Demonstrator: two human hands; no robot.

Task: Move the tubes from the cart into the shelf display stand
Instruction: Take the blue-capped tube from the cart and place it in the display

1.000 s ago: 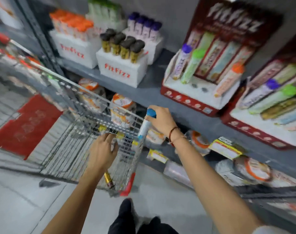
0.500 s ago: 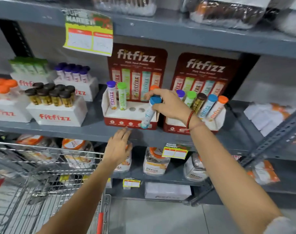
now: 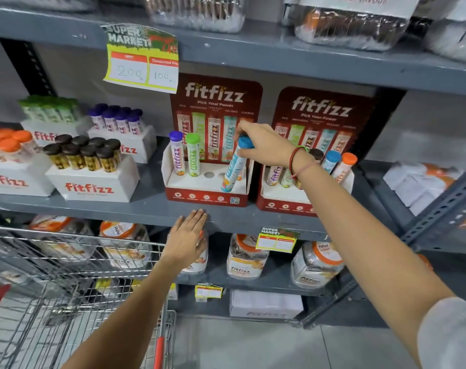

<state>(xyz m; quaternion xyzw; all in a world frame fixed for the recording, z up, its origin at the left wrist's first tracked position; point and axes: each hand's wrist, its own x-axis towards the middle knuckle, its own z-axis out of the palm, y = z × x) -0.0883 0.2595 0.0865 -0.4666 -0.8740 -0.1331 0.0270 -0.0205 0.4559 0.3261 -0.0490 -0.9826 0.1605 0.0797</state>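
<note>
My right hand (image 3: pixel 266 145) grips the cap end of a blue-capped tube (image 3: pixel 234 169), tilted, its lower end over the white tray of the left red display stand (image 3: pixel 197 195). That stand holds a purple-capped tube (image 3: pixel 177 154) and a green-capped tube (image 3: pixel 193 155) upright at its left, with round holes showing beside them. My left hand (image 3: pixel 188 239) hangs flat with fingers apart, fingertips at the front edge of the shelf (image 3: pixel 136 209) just below the stand, holding nothing. The wire cart (image 3: pixel 67 275) stands at lower left.
A second red display stand (image 3: pixel 285 203) with several tubes stands to the right, partly behind my right wrist. White boxes of tubes (image 3: pixel 93 182) fill the shelf's left side. Jars (image 3: pixel 246 259) line the shelf below. A price tag (image 3: pixel 142 59) hangs from the upper shelf.
The view rose from the cart to the shelf. My right hand carried the blue-capped tube from the cart to the left stand and lowered it over the tray. My left hand left the cart for the shelf edge.
</note>
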